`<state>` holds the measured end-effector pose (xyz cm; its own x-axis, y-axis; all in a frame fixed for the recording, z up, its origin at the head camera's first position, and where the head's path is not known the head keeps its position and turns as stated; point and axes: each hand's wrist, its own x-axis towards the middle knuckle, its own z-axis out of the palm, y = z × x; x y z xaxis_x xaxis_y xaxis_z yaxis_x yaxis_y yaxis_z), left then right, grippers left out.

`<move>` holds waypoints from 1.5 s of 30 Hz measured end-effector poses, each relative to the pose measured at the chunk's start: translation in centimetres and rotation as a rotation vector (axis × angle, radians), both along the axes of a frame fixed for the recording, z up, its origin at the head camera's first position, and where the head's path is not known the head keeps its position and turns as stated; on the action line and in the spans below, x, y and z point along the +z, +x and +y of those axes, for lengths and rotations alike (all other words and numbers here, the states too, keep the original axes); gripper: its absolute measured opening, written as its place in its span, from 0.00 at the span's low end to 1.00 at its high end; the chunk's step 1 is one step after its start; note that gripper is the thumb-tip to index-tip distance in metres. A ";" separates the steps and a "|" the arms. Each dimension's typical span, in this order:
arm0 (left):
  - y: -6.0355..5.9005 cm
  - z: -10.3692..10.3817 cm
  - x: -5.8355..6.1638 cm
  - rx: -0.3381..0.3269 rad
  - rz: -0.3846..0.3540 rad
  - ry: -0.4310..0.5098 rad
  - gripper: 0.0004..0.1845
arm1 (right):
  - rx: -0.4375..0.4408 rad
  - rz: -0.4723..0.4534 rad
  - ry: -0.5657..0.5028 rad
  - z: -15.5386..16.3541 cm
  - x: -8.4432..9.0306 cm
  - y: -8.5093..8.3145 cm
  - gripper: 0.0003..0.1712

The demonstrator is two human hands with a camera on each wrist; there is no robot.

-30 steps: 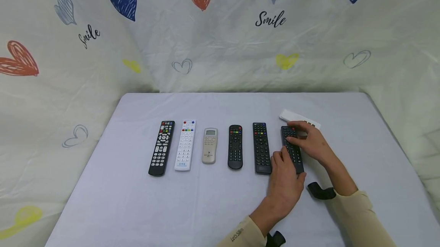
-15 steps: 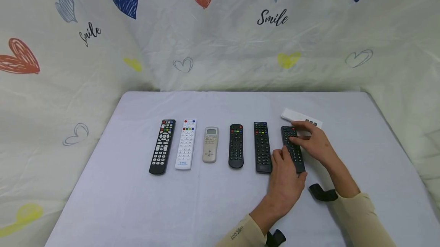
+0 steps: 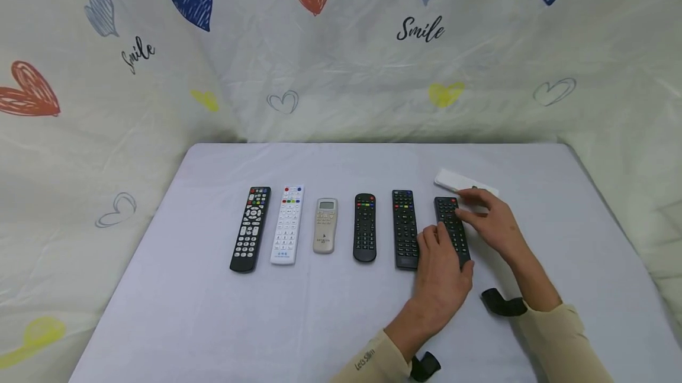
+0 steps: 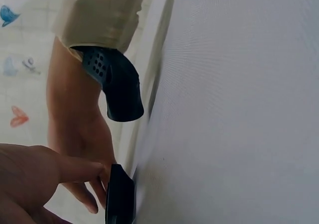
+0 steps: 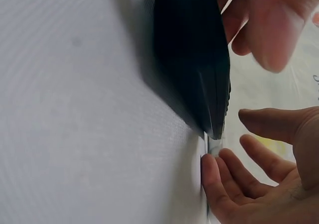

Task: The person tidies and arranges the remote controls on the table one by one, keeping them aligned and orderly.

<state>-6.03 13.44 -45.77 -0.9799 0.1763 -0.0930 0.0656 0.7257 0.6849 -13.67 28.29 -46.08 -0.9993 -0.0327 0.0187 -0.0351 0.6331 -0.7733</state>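
At the right end of a row, a black remote control (image 3: 452, 226) lies on the white-covered table. My left hand (image 3: 441, 273) grips its lower part, with fingers at the left side and the thumb at the lower right corner. In the left wrist view, that thumb (image 4: 82, 169) touches the black remote's end (image 4: 119, 196). My right hand (image 3: 495, 223) hovers at its upper right edge, thumb and fingers spread. The right wrist view shows a gap between the right thumb (image 5: 271, 124) and the remote (image 5: 192, 55). A white remote (image 3: 453, 180) lies behind, partly covered by the right fingers.
Leftward in the row are a black remote (image 3: 407, 229), a rounded black one (image 3: 364, 228), a small beige one (image 3: 325, 226), a white one (image 3: 288, 226) and a long black one (image 3: 250, 229). A heart-printed cloth (image 3: 346, 75) hangs behind the table (image 3: 240, 324).
My right hand has shifted slightly right, its thumb drawing back from the black remote's face to its edge. The left hand and the remote have barely moved; other remotes lie as before.
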 end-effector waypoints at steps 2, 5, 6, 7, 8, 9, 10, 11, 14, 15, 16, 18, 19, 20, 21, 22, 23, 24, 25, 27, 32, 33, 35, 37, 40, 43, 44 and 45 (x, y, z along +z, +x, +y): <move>-0.2 0.0 0.0 0.005 0.027 -0.033 0.45 | -0.016 0.023 0.001 0.1 0.0 0.0 0.27; -0.8 0.0 0.1 0.008 0.085 -0.057 0.43 | -0.061 0.063 0.015 0.3 -0.1 0.0 0.25; -1.0 -0.1 0.1 0.009 0.110 -0.059 0.42 | -0.082 0.075 0.020 0.4 -0.1 0.0 0.24; -1.2 -0.2 0.1 0.008 0.132 -0.064 0.41 | -0.105 0.085 0.022 0.4 -0.1 0.0 0.24; -1.4 -0.2 0.1 0.008 0.156 -0.069 0.40 | -0.127 0.091 0.017 0.5 -0.1 0.0 0.23; -1.6 -0.3 0.2 0.005 0.183 -0.074 0.39 | -0.150 0.097 0.016 0.6 -0.1 0.0 0.23; -1.9 -0.4 0.2 0.000 0.205 -0.073 0.38 | -0.172 0.098 0.011 0.7 -0.1 0.1 0.22; -2.1 -0.4 0.2 -0.006 0.227 -0.070 0.36 | -0.194 0.095 -0.001 0.7 0.0 0.1 0.22; -2.9 -0.6 0.3 -0.023 0.272 -0.013 0.31 | -0.242 0.072 -0.027 0.9 0.0 0.2 0.22; -3.2 -0.7 0.4 -0.029 0.280 0.013 0.29 | -0.255 0.062 -0.028 1.0 0.1 0.2 0.23; -3.5 -0.7 0.4 -0.033 0.284 0.034 0.27 | -0.270 0.051 -0.034 1.1 0.1 0.2 0.23; -4.1 -0.9 0.5 -0.038 0.280 0.085 0.25 | -0.299 0.035 -0.034 1.2 0.2 0.2 0.23; -4.4 -0.9 0.6 -0.038 0.278 0.099 0.24 | -0.312 0.025 -0.032 1.2 0.2 0.2 0.23; -4.8 -0.9 0.7 -0.038 0.276 0.102 0.24 | -0.326 0.018 -0.031 1.3 0.2 0.2 0.24; -5.1 -0.9 0.8 -0.036 0.272 0.104 0.24 | -0.339 0.009 -0.032 1.3 0.2 0.1 0.24; -5.4 -0.9 0.9 -0.034 0.269 0.103 0.24 | -0.352 0.001 -0.033 1.4 0.3 0.1 0.24; -5.7 -1.0 1.0 -0.033 0.264 0.110 0.24 | -0.363 -0.010 -0.034 1.4 0.2 0.0 0.25; -5.9 -0.9 1.2 -0.032 0.261 0.109 0.24 | -0.373 -0.022 -0.037 1.5 0.2 0.0 0.26; -6.2 -0.9 1.3 -0.034 0.258 0.110 0.24 | -0.381 -0.033 -0.040 1.5 0.2 -0.1 0.27; -6.6 -0.9 1.6 -0.038 0.245 0.112 0.24 | -0.401 -0.053 -0.046 1.6 0.1 -0.2 0.29; -7.6 -1.0 2.0 -0.040 0.183 0.115 0.24 | -0.465 -0.091 -0.083 1.5 -0.2 -0.5 0.35; -7.7 -1.0 2.0 -0.038 0.166 0.116 0.24 | -0.477 -0.100 -0.088 1.5 -0.2 -0.6 0.37; -8.0 -1.1 2.0 -0.034 0.143 0.118 0.24 | -0.493 -0.120 -0.105 1.4 -0.3 -0.6 0.38; -8.4 -1.1 2.0 -0.028 0.127 0.124 0.24 | -0.506 -0.135 -0.101 1.4 -0.3 -0.6 0.38; -8.9 -1.1 2.0 -0.023 0.115 0.125 0.24 | -0.521 -0.140 -0.093 1.5 -0.1 -0.6 0.38; -9.5 -1.0 2.2 -0.025 0.092 0.120 0.25 | -0.532 -0.145 -0.076 1.6 0.0 -0.6 0.38; -9.7 -0.9 2.3 -0.026 0.087 0.118 0.26 | -0.531 -0.146 -0.073 1.7 0.0 -0.6 0.38; -9.8 -0.9 2.4 -0.026 0.081 0.119 0.26 | -0.531 -0.148 -0.073 1.7 0.1 -0.6 0.38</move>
<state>-15.85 12.53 -43.41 -0.9784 0.2065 0.0089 0.1414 0.6370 0.7578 -14.26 30.00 -46.02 -0.8704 0.4721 -0.1397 0.3863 0.4788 -0.7884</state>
